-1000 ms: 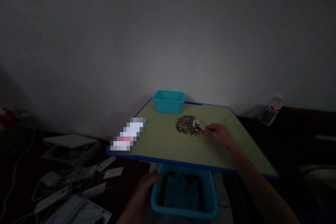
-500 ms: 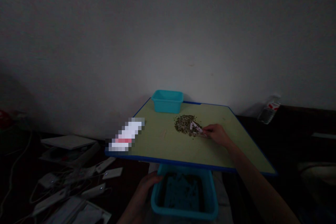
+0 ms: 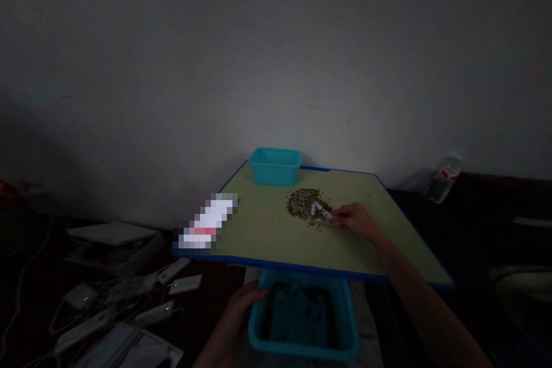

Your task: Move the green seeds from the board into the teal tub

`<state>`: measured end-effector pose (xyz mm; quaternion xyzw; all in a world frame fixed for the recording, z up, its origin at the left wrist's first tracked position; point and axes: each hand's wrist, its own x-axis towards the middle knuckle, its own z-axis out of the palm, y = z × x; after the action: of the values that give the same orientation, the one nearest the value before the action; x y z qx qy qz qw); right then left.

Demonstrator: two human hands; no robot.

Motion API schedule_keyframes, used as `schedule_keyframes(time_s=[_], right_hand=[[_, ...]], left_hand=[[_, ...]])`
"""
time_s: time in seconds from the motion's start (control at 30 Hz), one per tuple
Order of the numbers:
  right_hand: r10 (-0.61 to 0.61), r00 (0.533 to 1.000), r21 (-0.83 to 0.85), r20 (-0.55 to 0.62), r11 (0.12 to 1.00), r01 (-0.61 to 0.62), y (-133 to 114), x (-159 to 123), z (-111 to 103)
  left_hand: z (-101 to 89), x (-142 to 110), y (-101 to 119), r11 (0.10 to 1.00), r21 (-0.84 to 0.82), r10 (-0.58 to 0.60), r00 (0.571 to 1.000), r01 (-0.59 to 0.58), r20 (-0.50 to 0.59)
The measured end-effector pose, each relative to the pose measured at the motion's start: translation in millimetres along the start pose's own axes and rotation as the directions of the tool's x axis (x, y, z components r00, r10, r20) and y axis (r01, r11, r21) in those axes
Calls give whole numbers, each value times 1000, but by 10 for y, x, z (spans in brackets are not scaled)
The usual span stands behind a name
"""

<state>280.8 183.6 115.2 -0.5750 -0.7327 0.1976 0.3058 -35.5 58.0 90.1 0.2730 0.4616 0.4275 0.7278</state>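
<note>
My right hand (image 3: 354,219) is closed, thumb and fingers pinching a clear plastic piece with white patches (image 3: 321,210), perhaps a bag. The piece lies at the right edge of a spread pile of small dark grains (image 3: 301,203), on a pale green board (image 3: 276,244) with a blue edge. Low in the view, my left hand (image 3: 245,305) grips the left rim of a turquoise plastic basin (image 3: 354,322), thumb at the rim and the other fingers mostly hidden. Dark bits lie inside this basin, below the board's near edge.
Another turquoise basin (image 3: 275,175) stands at the board's back left. A blurred-out bright phone-like shape (image 3: 207,224) lies on the left. Cables and white power bricks (image 3: 185,284) clutter the lower left. A plastic bottle (image 3: 443,181) leans by the wall at right.
My right hand and the plastic piece have shifted very slightly, with a few grains now nearer its lower edge. My left hand stays on the basin rim.
</note>
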Motion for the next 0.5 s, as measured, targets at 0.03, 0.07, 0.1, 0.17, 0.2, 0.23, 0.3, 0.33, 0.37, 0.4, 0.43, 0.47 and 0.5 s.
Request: schedule_keyframes(time_s=[0.03, 0.07, 0.1, 0.17, 0.2, 0.23, 0.3, 0.33, 0.37, 0.4, 0.43, 0.47, 0.5], right_hand=[[10, 1000, 4, 9, 1000, -10, 5, 2, 3], [21, 1000, 9, 16, 1000, -21, 7, 3, 6], [29, 999, 13, 20, 999, -29, 6, 3, 7], [30, 999, 16, 19, 999, -30, -3, 0, 3], [20, 1000, 17, 21, 1000, -21, -11, -3, 0], [8, 1000, 19, 29, 1000, -9, -19, -6, -4], [-4, 999, 28, 44, 1000, 3, -33, -12, -9], [-4, 999, 34, 49, 999, 2, -37, -13, -10], [-2, 999, 41, 50, 999, 0, -38, -14, -10], [0, 999, 47, 50, 999, -3, -37, -13, -8], [5, 999, 53, 46, 999, -7, -35, -12, -6], [8, 999, 60, 44, 998, -11, -32, -11, -3], [10, 999, 66, 47, 998, -13, -29, -10, -1]], left_hand=[[3, -4, -2, 1000, -4, -3, 1000, 3, -9], [4, -6, -7, 1000, -12, -5, 1000, 5, -13], [3, -5, -15, 1000, -26, 2, 1000, -3, -18], [-5, 1, -32, 999, -41, 14, 1000, -14, -2], [-11, 5, -40, 999, -47, 22, 1000, -22, 7], [-18, 10, -46, 999, -49, 22, 1000, -21, 17], [-32, 17, -50, 998, -55, 21, 1000, -20, 21], [-36, 19, -49, 998, -57, 17, 999, -15, 29], [-37, 19, -46, 998, -59, 16, 999, -13, 43], [-35, 16, -41, 998, -60, 15, 998, -11, 62], [-28, 11, -35, 998, -61, 18, 997, -14, 68], [-18, 3, -27, 998, -62, 22, 998, -18, 66], [-5, -7, -19, 998, -63, 22, 998, -18, 52]])
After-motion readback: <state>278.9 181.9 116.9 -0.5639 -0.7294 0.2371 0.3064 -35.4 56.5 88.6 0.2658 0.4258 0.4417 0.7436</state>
